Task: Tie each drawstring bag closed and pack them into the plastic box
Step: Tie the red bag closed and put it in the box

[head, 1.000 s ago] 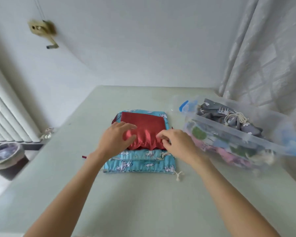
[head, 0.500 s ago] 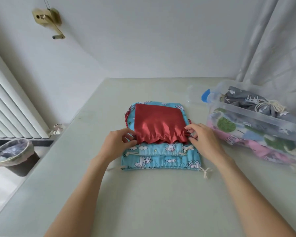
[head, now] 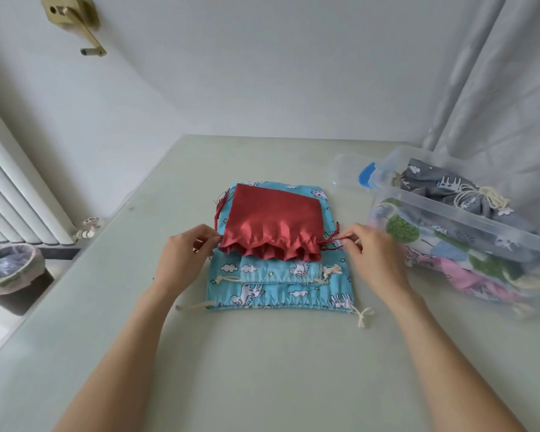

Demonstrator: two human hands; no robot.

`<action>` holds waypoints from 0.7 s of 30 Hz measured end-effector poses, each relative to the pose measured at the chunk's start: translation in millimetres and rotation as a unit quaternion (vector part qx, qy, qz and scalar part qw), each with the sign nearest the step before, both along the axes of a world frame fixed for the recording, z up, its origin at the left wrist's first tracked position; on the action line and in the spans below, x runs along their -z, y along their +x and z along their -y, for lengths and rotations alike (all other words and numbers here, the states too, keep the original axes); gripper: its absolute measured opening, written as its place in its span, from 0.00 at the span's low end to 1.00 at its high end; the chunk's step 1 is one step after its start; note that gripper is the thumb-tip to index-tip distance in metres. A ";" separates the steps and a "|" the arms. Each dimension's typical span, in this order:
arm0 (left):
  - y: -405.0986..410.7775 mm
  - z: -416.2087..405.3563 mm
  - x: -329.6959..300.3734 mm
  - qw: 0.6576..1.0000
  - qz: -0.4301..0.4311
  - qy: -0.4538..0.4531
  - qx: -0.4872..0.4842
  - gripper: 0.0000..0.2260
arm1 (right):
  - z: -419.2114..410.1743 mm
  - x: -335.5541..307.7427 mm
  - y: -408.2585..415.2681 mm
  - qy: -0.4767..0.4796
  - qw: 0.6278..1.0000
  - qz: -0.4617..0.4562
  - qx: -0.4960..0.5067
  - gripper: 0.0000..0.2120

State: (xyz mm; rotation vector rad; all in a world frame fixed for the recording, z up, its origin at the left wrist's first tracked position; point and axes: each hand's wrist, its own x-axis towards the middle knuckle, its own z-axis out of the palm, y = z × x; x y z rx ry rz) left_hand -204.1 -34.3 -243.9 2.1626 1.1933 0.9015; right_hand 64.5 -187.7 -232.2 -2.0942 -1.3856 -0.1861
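Left hand (head: 186, 255) pinching the red cord at one end of the red bag (head: 273, 222), right hand (head: 373, 255) pinching the cord at the other end. Bag stretched between both hands, mouth half gathered, lying on top of the blue bags (head: 281, 288). Plastic box (head: 468, 222) off beyond the right hand, already holding tied bags. Risky bit now: satin looks slippery, so uneven pulling could drag the whole bag sideways. Thin cord could slip from the fingertips. Could also snag the blue bags underneath.
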 end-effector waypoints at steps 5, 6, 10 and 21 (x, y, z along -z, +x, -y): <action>-2.3 -3.0 -1.8 0.997 0.061 -0.043 -0.032 0.05 | -1.4 -7.0 1.8 0.008 0.999 -0.037 -0.007 0.06; -1.6 -3.2 -1.9 0.997 0.063 -0.046 -0.030 0.05 | -1.0 -6.4 0.9 -0.013 0.999 -0.035 -0.011 0.07; -1.6 -5.5 -0.2 0.996 0.076 -0.048 -0.023 0.06 | 2.7 -13.3 -2.8 0.003 0.988 -0.144 -0.056 0.07; 1.4 -2.4 -2.1 0.997 0.047 -0.023 -0.059 0.06 | 1.8 -8.0 -16.0 -0.181 0.981 0.014 -0.069 0.12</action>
